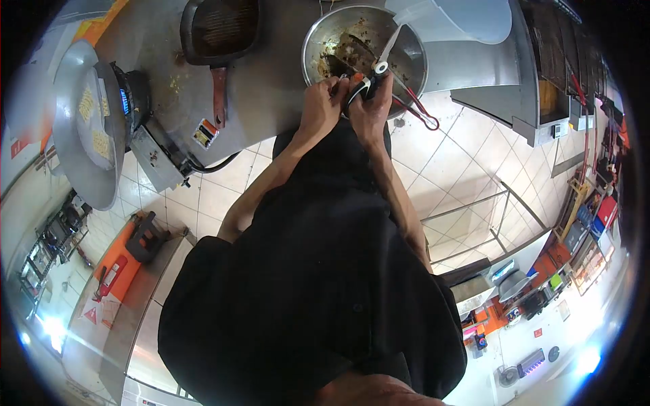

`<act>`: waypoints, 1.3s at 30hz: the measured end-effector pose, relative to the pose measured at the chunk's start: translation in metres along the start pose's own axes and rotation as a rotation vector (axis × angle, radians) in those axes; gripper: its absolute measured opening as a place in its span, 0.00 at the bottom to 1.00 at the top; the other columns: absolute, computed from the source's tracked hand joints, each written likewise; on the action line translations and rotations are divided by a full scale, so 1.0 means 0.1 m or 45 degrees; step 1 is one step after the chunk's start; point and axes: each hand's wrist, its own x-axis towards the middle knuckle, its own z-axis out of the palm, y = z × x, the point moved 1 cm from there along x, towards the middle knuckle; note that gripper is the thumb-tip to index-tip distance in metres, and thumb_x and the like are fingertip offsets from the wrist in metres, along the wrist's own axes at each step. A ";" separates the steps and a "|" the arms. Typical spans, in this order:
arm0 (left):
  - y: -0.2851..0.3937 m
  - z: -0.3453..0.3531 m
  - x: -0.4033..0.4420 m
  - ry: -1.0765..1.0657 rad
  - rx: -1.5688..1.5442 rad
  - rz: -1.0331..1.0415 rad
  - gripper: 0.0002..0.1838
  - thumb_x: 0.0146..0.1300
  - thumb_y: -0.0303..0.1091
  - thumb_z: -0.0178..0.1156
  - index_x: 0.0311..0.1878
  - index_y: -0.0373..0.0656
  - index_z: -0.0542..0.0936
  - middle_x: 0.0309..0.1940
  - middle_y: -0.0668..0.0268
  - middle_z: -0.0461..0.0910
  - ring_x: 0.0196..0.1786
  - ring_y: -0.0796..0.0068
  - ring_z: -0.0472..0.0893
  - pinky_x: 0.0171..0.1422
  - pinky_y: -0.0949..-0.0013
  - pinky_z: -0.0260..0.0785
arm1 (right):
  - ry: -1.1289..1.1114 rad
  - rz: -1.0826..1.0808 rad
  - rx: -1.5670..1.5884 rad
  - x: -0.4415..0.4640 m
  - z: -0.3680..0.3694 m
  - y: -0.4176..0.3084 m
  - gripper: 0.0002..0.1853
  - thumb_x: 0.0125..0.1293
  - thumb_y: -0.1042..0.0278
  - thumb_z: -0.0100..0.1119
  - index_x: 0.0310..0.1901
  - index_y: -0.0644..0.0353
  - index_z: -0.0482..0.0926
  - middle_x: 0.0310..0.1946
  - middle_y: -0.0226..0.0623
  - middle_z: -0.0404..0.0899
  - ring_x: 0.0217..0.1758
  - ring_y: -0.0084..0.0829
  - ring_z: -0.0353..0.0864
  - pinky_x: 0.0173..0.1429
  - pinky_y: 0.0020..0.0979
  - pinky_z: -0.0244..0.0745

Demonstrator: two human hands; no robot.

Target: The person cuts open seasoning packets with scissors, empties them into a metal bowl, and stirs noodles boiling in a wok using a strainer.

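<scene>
Metal bowl containing browned scraps; above it, scissors gripped by the right hand; at its near rim, left hand, fingers bent, contents indeterminable; against its right rim, red-handled tongs.

The right hand holds scissors over a big metal bowl with bits of food inside. The left hand is just beside it. Red tongs lean on the bowl's edge.
</scene>
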 end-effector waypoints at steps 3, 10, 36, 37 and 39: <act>-0.07 0.00 0.01 -0.038 -0.126 -0.044 0.18 0.70 0.39 0.53 0.31 0.32 0.78 0.19 0.49 0.76 0.23 0.51 0.78 0.28 0.58 0.65 | -0.022 -0.027 -0.078 -0.02 -0.06 -0.11 0.17 0.57 0.81 0.57 0.47 0.64 0.66 0.32 0.40 0.76 0.34 0.29 0.76 0.41 0.29 0.71; -0.28 0.05 0.04 -0.144 -0.089 -0.167 0.25 0.73 0.50 0.48 0.34 0.35 0.79 0.21 0.65 0.76 0.22 0.77 0.73 0.28 0.70 0.64 | -0.103 0.148 -0.155 -0.11 -0.10 -0.01 0.17 0.57 0.77 0.60 0.48 0.64 0.67 0.33 0.37 0.73 0.34 0.27 0.71 0.41 0.29 0.69; -3.71 -2.19 -0.99 0.215 1.846 -0.686 0.29 0.60 0.49 0.54 0.48 0.27 0.74 0.44 0.44 0.76 0.44 0.46 0.76 0.53 0.44 0.66 | 0.607 -0.152 0.374 -0.60 -1.32 0.11 0.28 0.58 0.80 0.60 0.61 0.63 0.63 0.50 0.39 0.69 0.52 0.31 0.70 0.57 0.33 0.68; -3.59 -2.18 -0.91 0.231 1.844 -0.599 0.27 0.60 0.48 0.55 0.47 0.27 0.75 0.43 0.44 0.76 0.43 0.47 0.77 0.51 0.45 0.67 | 0.804 -0.168 0.465 -0.76 -1.48 0.03 0.26 0.59 0.77 0.65 0.57 0.62 0.65 0.47 0.37 0.70 0.49 0.28 0.71 0.54 0.31 0.69; -3.35 -2.25 -0.83 0.275 1.816 -0.442 0.25 0.59 0.45 0.56 0.45 0.28 0.76 0.41 0.45 0.77 0.41 0.48 0.77 0.48 0.47 0.69 | 1.050 -0.154 0.509 -1.31 -1.93 -0.35 0.22 0.60 0.74 0.68 0.50 0.62 0.66 0.40 0.34 0.74 0.38 0.22 0.75 0.43 0.25 0.73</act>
